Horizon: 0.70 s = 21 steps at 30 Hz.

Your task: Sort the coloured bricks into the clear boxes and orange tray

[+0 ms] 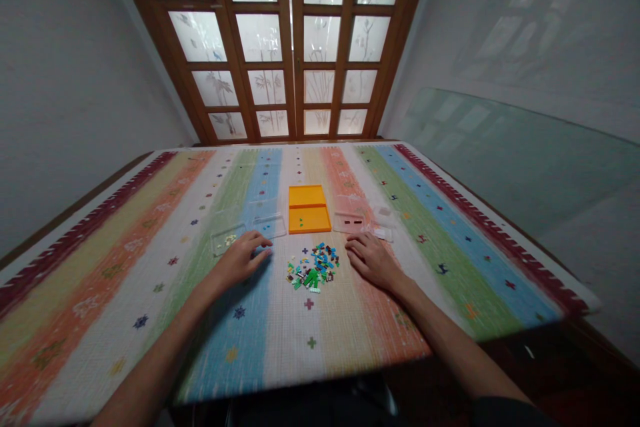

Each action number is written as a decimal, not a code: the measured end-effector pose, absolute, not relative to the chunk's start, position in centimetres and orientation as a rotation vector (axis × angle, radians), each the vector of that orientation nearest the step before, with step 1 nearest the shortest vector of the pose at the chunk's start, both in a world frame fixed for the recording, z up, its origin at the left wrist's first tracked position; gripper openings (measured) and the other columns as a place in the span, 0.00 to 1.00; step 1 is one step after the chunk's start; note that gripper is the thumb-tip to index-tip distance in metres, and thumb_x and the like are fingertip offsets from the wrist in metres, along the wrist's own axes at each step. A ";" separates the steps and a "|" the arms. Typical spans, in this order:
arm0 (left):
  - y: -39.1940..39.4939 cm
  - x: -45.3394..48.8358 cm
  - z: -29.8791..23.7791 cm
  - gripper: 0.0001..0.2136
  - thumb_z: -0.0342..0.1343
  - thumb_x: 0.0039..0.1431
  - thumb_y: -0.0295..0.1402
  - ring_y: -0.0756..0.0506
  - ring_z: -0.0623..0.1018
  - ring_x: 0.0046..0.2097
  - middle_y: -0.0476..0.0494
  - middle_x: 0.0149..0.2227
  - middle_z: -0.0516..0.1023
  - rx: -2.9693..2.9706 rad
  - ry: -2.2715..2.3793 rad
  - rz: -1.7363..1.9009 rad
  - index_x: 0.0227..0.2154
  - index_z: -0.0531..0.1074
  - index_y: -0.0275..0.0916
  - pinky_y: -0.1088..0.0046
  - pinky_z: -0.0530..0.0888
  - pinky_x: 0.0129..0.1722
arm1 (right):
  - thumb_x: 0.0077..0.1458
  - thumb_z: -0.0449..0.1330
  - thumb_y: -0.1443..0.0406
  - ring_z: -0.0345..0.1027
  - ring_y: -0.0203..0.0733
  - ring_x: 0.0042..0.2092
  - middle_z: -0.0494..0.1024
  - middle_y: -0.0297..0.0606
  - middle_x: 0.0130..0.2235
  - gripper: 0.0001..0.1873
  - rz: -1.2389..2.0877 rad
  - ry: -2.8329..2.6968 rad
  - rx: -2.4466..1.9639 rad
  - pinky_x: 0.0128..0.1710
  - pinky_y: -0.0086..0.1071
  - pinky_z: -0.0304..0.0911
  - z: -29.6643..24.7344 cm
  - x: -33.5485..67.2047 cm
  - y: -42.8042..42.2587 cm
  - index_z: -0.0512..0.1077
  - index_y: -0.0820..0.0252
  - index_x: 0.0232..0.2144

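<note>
A pile of small toy bricks (313, 271) in blue, green, brown and white lies between my two hands. To its left is my left hand (245, 256), thumb and fingers apart with nothing between them. My right hand (371, 259) rests to the right of the pile, fingers loosely stretched and lying down, and holds nothing that I can see. Beyond the pile stands an open orange case (307, 196) with a few green pieces in its near half. Just past my right fingertips, a clear box (340, 217) holds dark brown pieces.
Left of the case, one clear box (281, 229) holds small blue pieces and another clear box (214, 245) holds pale ones. A striped cloth (210, 320) covers the table. Glazed wooden doors (295, 73) stand behind, and a glass panel (500, 167) leans at the right wall.
</note>
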<state>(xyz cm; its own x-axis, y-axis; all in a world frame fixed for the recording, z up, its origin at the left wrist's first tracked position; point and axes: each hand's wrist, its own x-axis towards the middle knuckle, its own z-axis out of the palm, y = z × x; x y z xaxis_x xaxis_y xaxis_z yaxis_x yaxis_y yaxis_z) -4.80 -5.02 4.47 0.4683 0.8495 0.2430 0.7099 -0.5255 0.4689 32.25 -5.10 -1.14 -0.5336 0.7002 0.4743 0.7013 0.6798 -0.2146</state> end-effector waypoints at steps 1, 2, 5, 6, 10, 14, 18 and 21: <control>-5.1 -4.0 4.2 0.11 0.51 0.65 0.38 0.41 0.77 0.43 0.41 0.40 0.77 2.423 1.303 0.630 0.40 0.77 0.39 0.62 0.73 0.47 | 0.66 0.52 0.68 0.67 0.50 0.46 0.76 0.46 0.44 0.09 -0.004 -2.361 -1.081 0.48 0.45 0.64 -1.1 32.3 -5.1 0.73 0.59 0.40; -5.2 -3.2 4.0 0.12 0.50 0.66 0.37 0.41 0.77 0.43 0.40 0.40 0.77 2.430 1.285 0.604 0.40 0.77 0.39 0.63 0.73 0.47 | 0.66 0.52 0.68 0.67 0.50 0.46 0.76 0.46 0.44 0.09 -0.006 -2.362 -1.083 0.48 0.45 0.64 -1.1 32.3 -5.1 0.73 0.59 0.40; -5.2 -1.0 3.6 0.13 0.49 0.67 0.35 0.41 0.76 0.44 0.39 0.41 0.77 2.465 1.267 0.501 0.40 0.78 0.36 0.64 0.72 0.47 | 0.66 0.52 0.68 0.67 0.50 0.46 0.76 0.46 0.44 0.09 -0.013 -2.364 -1.084 0.48 0.44 0.64 -1.2 32.3 -5.1 0.73 0.59 0.40; -5.2 -0.4 3.6 0.12 0.49 0.67 0.34 0.42 0.76 0.43 0.39 0.40 0.77 2.481 1.272 0.454 0.39 0.78 0.36 0.65 0.72 0.46 | 0.66 0.52 0.68 0.67 0.50 0.46 0.76 0.46 0.44 0.09 -0.015 -2.365 -1.083 0.48 0.44 0.64 -1.2 32.3 -5.1 0.73 0.59 0.40; -5.2 1.3 3.5 0.11 0.51 0.64 0.30 0.43 0.75 0.41 0.40 0.36 0.76 2.550 1.326 0.286 0.33 0.78 0.37 0.68 0.71 0.44 | 0.67 0.52 0.68 0.67 0.50 0.46 0.77 0.46 0.44 0.09 -0.022 -2.358 -1.072 0.48 0.45 0.64 -1.4 32.3 -5.1 0.73 0.59 0.40; -5.2 1.7 3.7 0.11 0.50 0.63 0.29 0.42 0.76 0.41 0.39 0.35 0.76 2.590 1.353 0.245 0.32 0.78 0.36 0.67 0.71 0.43 | 0.67 0.51 0.68 0.67 0.50 0.46 0.77 0.46 0.44 0.09 -0.028 -2.359 -1.060 0.48 0.45 0.64 -1.3 32.3 -5.1 0.72 0.59 0.40; -4.4 -0.3 4.6 0.12 0.48 0.64 0.31 0.41 0.76 0.43 0.37 0.38 0.77 2.576 1.419 0.396 0.36 0.77 0.35 0.66 0.72 0.45 | 0.67 0.51 0.67 0.67 0.50 0.46 0.76 0.46 0.44 0.09 -0.018 -2.365 -1.071 0.48 0.45 0.64 -1.2 32.3 -5.1 0.72 0.59 0.40; -3.1 -3.7 5.4 0.13 0.48 0.65 0.34 0.41 0.76 0.42 0.38 0.38 0.77 2.537 1.531 0.517 0.36 0.77 0.37 0.64 0.72 0.46 | 0.67 0.52 0.67 0.67 0.50 0.46 0.76 0.46 0.44 0.09 -0.004 -2.367 -1.078 0.48 0.45 0.64 -1.1 32.3 -5.2 0.72 0.59 0.40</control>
<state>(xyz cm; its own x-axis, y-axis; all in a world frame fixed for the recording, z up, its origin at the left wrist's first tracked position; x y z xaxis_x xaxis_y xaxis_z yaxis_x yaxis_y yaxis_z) -3.68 -3.12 5.43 0.4254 0.8778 0.2204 0.8319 -0.4751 0.2867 32.29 -5.16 -1.12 -0.5381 0.6999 0.4697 0.7014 0.6808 -0.2111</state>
